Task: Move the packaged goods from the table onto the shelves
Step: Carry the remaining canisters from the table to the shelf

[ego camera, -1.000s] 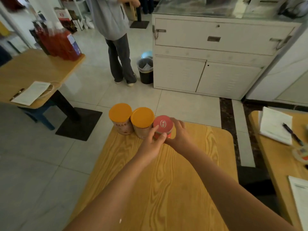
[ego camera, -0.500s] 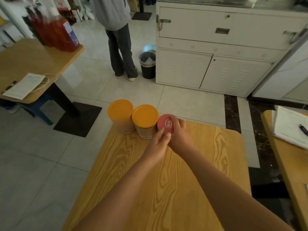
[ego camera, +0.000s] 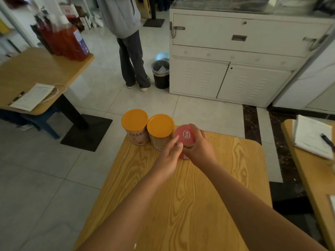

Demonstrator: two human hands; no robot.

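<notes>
Right hand [ego camera: 197,147] grips the stiff, likely light red can [ego camera: 186,136] round its side, left hand [ego camera: 169,154] flat-fingered against it

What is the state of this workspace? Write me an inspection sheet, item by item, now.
Surface: wooden table, grained top, rounded corners.
Job's things: red-lidded can upright at the far edge, next to the right orange-lidded can and the left orange-lidded can, which stand side by side.
Clutter: nothing seen.
Hands: right hand grips the red-lidded can, fingers curled round it; left hand touches its left side, nearly straight.
Cables: pale looped cord on the left table; otherwise nothing seen.
Surroundings: red bottles and a paper on the left table; standing person; bin; white cabinet; notepad with pen at right.
</notes>
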